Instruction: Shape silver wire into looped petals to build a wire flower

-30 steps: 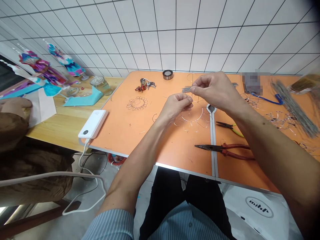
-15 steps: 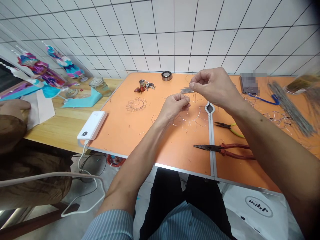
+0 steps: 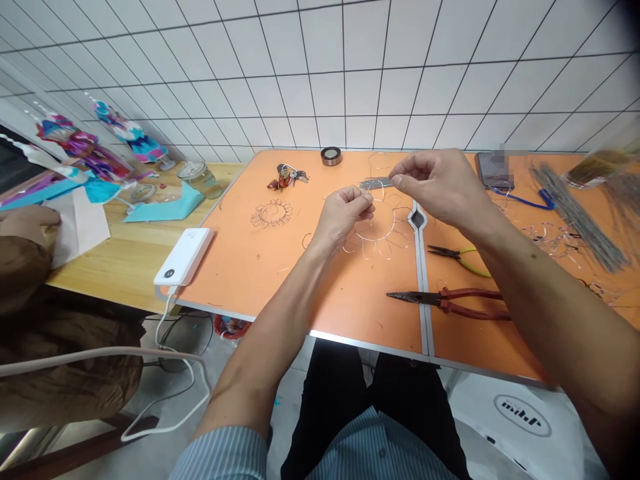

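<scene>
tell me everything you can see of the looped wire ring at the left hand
The wire ring looks thin, shiny and metallic: a rounded inner hoop with slender, petal-like loops fanning outward. Its upper left is hidden by the left hand, whose fingertips seem to pinch it. It shows against the orange table, just left of the grey strip; whether it touches the table or the right hand can't be told.

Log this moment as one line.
left hand: pinches wire ring | right hand: near ring, grip unclear | nearby: red pliers, yellow pliers | rest: tape, keys, power bank
</scene>
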A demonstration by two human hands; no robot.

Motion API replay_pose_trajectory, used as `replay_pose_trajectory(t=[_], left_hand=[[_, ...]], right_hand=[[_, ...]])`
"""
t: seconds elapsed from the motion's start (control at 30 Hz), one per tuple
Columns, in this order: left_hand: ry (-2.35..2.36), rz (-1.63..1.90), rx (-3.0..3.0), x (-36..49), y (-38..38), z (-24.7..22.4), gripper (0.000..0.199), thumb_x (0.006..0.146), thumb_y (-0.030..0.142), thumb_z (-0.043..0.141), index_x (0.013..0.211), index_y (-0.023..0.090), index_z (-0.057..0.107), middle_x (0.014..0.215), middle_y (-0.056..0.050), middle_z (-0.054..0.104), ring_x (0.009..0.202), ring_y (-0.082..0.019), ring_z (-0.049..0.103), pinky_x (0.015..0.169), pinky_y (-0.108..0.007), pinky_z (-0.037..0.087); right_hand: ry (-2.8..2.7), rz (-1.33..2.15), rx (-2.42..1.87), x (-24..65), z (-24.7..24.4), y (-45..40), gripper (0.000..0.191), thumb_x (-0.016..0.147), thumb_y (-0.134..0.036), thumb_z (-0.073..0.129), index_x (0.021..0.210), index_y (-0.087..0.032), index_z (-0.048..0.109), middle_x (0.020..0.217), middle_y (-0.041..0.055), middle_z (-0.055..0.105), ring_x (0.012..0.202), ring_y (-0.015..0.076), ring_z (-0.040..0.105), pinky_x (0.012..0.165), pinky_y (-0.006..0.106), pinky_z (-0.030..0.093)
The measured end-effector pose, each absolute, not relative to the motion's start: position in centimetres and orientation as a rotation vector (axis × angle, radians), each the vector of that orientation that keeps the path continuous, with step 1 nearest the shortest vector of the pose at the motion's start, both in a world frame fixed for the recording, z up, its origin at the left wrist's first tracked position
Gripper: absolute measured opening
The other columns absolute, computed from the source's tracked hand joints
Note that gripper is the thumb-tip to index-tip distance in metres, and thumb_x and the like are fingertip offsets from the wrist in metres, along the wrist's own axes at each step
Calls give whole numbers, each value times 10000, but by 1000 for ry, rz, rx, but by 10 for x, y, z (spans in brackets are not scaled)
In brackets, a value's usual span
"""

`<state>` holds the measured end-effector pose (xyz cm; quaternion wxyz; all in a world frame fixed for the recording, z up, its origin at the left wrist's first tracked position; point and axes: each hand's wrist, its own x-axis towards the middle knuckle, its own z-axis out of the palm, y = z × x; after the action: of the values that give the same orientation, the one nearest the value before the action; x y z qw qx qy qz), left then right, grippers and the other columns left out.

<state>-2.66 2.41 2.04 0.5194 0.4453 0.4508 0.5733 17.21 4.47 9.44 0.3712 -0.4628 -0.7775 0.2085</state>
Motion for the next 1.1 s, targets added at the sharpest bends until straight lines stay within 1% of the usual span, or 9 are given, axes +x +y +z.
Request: replay_pose_trajectory(t=[0.07, 0.17, 0.27, 0.37, 0.43, 0.53, 0.7, 0.9, 1.1], left_hand=[[1072, 1386, 1059, -27, 25, 20, 200, 952, 169, 748, 760, 193, 695, 738, 13, 704, 690, -84, 655, 756, -227, 571], [1055, 1403, 1053, -28, 25, 20, 208, 951, 173, 755, 751, 190, 699, 738, 11, 704, 689, -86, 662, 749, -233, 575], [1055, 1394, 1065, -28, 25, 20, 210, 946, 165, 753, 745, 191, 699, 737, 11, 701, 697, -87, 662, 752, -235, 574], [1069, 1379, 1076, -27, 23, 21, 200, 941, 162, 746, 747, 192, 704, 740, 7, 701, 704, -92, 661, 756, -238, 573], [1077, 1370, 1088, -27, 23, 20, 196, 940, 165, 746, 750, 193, 708, 741, 5, 698, 707, -94, 661, 758, -240, 572], [1084, 1356, 1107, -27, 24, 20, 206, 943, 161, 745, 745, 197, 703, 737, 3, 697, 709, -98, 659, 764, -245, 571], [1064, 1366, 1108, -27, 24, 19, 225, 954, 138, 736, 739, 196, 702, 731, 2, 698, 691, -97, 636, 757, -251, 569], [1067, 1364, 1103, -26, 23, 21, 223, 949, 143, 742, 736, 197, 705, 728, 3, 696, 690, -97, 636, 757, -248, 569], [1086, 1382, 1056, -27, 22, 24, 237, 952, 124, 731, 727, 191, 700, 714, 8, 683, 689, -96, 645, 756, -245, 574]], right_hand=[[-2018, 521, -1194, 173, 96, 44, 61, 919, -263, 779, 873, -277, 816, 799, 48, 745, 796, 266, 683, 737, 445, 525], [-2101, 443, -1133, 174, 95, 41, 164, 963, -200, 714, 937, -294, 847, 930, 57, 814, 877, 285, 727, 838, 480, 559], [-2177, 261, -1026, 173, 93, 39, 334, 1025, -160, 597, 1127, -288, 888, 1104, 92, 844, 999, 303, 746, 923, 495, 560], [-2250, 25, -1028, 169, 96, 40, 484, 1075, -148, 515, 1389, -278, 859, 1220, 129, 814, 1067, 327, 732, 891, 483, 530], [-2285, -46, -1077, 166, 101, 41, 521, 1090, -156, 504, 1462, -326, 827, 1277, 123, 796, 1079, 340, 725, 842, 468, 505], [-2335, -15, -1130, 164, 109, 42, 465, 1114, -224, 523, 1432, -384, 822, 1300, 103, 800, 1089, 352, 710, 830, 470, 504], [-2341, 95, -1112, 164, 115, 45, 384, 1118, -329, 548, 1387, -362, 820, 1288, 121, 800, 1132, 377, 685, 888, 508, 522], [-2409, -47, -1153, 163, 118, 45, 428, 1127, -308, 497, 1398, -386, 818, 1336, 99, 786, 1100, 351, 685, 860, 490, 514], [-2344, 12, -1147, 174, 113, 34, 389, 1120, -268, 522, 1296, -363, 856, 1334, 111, 779, 1068, 359, 688, 808, 471, 455]])
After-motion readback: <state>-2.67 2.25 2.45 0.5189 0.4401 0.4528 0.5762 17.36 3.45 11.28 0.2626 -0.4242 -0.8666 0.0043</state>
